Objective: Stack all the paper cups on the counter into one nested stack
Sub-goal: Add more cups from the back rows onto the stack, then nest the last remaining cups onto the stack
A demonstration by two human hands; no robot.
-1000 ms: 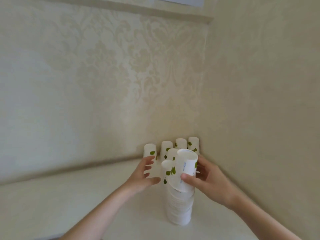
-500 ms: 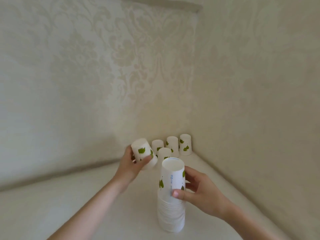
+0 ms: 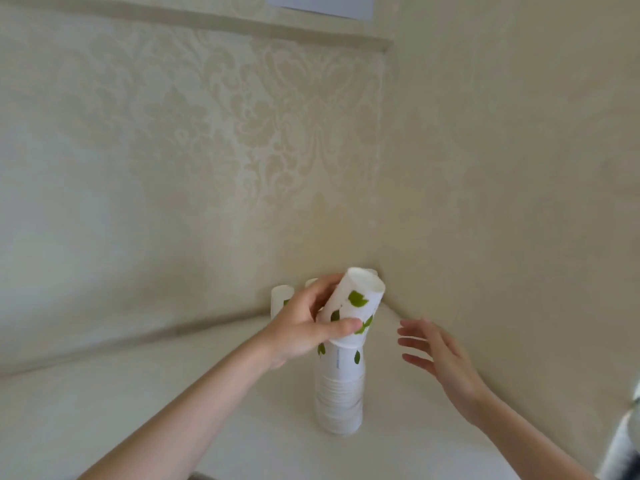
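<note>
A nested stack of upside-down white paper cups [image 3: 339, 396] with green leaf prints stands on the pale counter [image 3: 173, 393]. My left hand [image 3: 304, 327] grips one more cup [image 3: 353, 306], tilted to the right, its mouth partly over the top of the stack. My right hand [image 3: 436, 355] hovers to the right of the stack with fingers spread and nothing in it. Behind my left hand, loose upside-down cups [image 3: 281, 299] stand near the corner, mostly hidden.
Patterned wallpaper walls [image 3: 485, 202] meet in a corner just behind the cups, closing the counter at the back and on the right. A blurred dark and white object [image 3: 627, 441] shows at the right edge.
My left hand carried the picked-up cup from the back row over to the top of the stack. My right hand let go of the stack and drew away to the right, fingers spread.
</note>
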